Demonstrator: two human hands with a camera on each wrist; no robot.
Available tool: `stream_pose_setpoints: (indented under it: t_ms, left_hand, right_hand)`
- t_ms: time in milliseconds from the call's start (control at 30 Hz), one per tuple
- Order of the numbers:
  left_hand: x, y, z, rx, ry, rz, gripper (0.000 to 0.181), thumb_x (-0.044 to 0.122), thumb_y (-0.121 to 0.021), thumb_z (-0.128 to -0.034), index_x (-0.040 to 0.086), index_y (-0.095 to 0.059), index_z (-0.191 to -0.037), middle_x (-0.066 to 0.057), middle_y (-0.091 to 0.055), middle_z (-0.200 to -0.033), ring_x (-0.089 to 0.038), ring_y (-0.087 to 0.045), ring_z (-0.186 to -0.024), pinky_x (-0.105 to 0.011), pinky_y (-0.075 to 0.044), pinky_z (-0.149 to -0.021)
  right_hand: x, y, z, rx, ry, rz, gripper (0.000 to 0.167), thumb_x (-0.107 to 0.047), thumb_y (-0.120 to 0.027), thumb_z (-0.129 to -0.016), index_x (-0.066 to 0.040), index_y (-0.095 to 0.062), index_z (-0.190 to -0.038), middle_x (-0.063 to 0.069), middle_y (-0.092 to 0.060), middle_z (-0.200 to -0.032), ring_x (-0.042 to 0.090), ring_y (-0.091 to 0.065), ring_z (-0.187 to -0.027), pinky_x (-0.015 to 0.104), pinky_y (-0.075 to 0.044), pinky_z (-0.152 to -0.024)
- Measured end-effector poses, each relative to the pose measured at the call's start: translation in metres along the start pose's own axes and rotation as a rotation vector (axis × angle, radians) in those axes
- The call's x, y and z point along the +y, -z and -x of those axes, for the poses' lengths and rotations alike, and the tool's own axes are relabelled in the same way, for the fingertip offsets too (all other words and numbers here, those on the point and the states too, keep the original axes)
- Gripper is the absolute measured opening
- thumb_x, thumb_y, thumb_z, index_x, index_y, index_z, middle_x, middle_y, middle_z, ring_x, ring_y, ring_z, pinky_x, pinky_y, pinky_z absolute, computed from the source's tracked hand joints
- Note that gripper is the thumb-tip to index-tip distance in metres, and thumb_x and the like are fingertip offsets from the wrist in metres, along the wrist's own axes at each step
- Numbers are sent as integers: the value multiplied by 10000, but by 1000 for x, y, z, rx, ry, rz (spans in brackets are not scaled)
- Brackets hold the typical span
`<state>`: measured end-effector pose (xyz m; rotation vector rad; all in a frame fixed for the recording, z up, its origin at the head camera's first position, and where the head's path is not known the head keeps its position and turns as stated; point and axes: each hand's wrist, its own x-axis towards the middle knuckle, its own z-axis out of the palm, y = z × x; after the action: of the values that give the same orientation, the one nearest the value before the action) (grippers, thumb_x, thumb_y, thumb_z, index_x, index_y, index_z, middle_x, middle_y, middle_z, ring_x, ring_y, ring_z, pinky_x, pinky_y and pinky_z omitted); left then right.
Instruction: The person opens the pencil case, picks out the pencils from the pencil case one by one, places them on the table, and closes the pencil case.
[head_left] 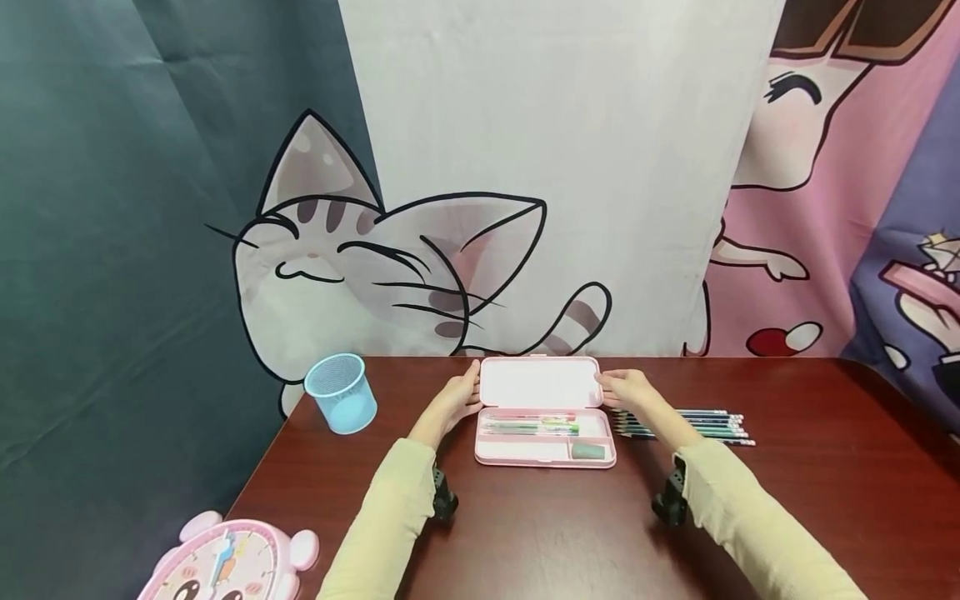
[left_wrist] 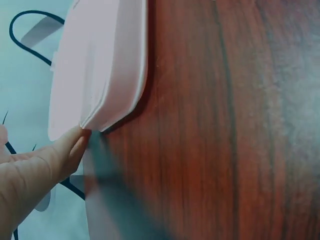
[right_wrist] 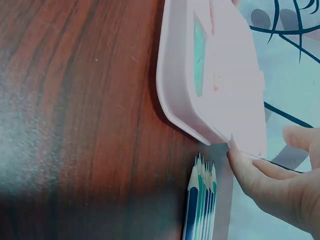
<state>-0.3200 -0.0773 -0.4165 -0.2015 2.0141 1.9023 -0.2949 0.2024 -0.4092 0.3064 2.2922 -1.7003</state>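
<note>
A pale pink pencil case (head_left: 545,454) lies on the table with its lid (head_left: 540,382) raised at the back. Inside are several slim pens (head_left: 532,428) and a grey-green eraser (head_left: 588,451) in the front right compartment. My left hand (head_left: 453,402) touches the lid's left side with extended fingers; its thumb (left_wrist: 65,145) meets the corner near the hinge. At the opposite side, my right hand (head_left: 628,392) touches the lid's right edge, its thumb (right_wrist: 242,162) at the corner and another finger stretched out apart from it.
Several pencils (head_left: 712,422) lie side by side right of the case, under the right forearm. A light-blue mesh pen cup (head_left: 343,407) stands at the table's back left. A pink clock (head_left: 232,567) is at the lower left. Behind the table (head_left: 555,533) hangs a cartoon cat curtain (head_left: 600,167).
</note>
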Motion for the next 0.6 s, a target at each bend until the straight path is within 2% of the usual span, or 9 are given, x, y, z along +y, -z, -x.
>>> stream_pose_setpoints:
  t_ms: [133, 300, 467, 533, 600]
  left_hand:
    - [0, -1, 3, -17, -8, 40, 658, 429, -282, -986, -92, -269, -1387, -267, -357, -1396, -345, -389, -1277, -428, -350, -1048]
    - [-4, 4, 7, -47, -69, 108, 662, 449, -275, -981, -83, -299, -1375, -280, -351, -1392, -364, -361, -1297, -458, -323, -1060]
    - [-9, 6, 9, -62, -134, 187, 658, 477, -283, -972, -81, -366, -1309, -262, -415, -1305, -338, -410, -1247, -470, -325, -1055]
    - [-10, 5, 10, -48, -149, 174, 659, 494, -301, -964, -78, -405, -1274, -236, -453, -1262, -312, -441, -1217, -459, -337, -1050]
    - [-12, 6, 10, -63, -162, 149, 658, 502, -322, -956, -58, -408, -1290, -229, -457, -1271, -306, -434, -1228, -453, -322, -1062]
  right_hand:
    - [1, 1, 3, -14, 18, -71, 635, -299, -402, -971, 153, -214, -1375, 321, -357, -1354, 309, -460, -1202, 406, -376, -1025]
    - [-1, 2, 8, -6, 50, -132, 729, -421, -382, -954, 119, -181, -1400, 304, -386, -1332, 233, -535, -1098, 385, -407, -1003]
    - [-1, 3, 13, 43, 72, -179, 839, -587, -390, -887, 85, -277, -1375, 184, -515, -1150, 162, -586, -953, 381, -447, -962]
    - [0, 2, 15, 55, 76, -194, 856, -609, -414, -866, 86, -301, -1353, 113, -530, -1057, 113, -587, -882, 359, -472, -930]
    - [0, 2, 17, 48, 79, -215, 854, -585, -443, -868, 95, -275, -1356, 92, -531, -1031, 88, -589, -859, 340, -480, -918]
